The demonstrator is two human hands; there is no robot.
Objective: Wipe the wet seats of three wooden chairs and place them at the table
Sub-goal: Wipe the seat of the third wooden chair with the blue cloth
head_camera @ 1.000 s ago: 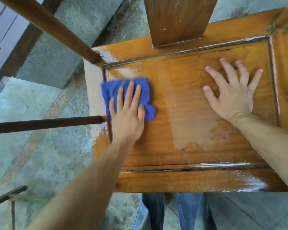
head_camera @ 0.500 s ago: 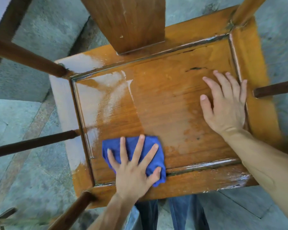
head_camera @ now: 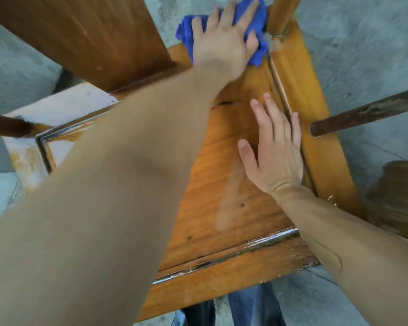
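Observation:
A wooden chair seat, glossy orange-brown with wet patches, fills the view from above. My left hand reaches across to the seat's far right corner and presses a blue cloth flat with straight fingers, beside the back post. My right hand lies flat with straight fingers on the right side of the seat panel, near the right rail. My left forearm hides much of the seat's left half.
The chair's wide back splat rises at the top left. Dark rungs stick out at right and at left. Another wooden piece shows at the right edge. Grey concrete floor surrounds the chair; my jeans are below.
My left hand swept the blue cloth from the near left of the seat up to the far right corner. The right hand stayed flat on the seat's right side. The view shifted.

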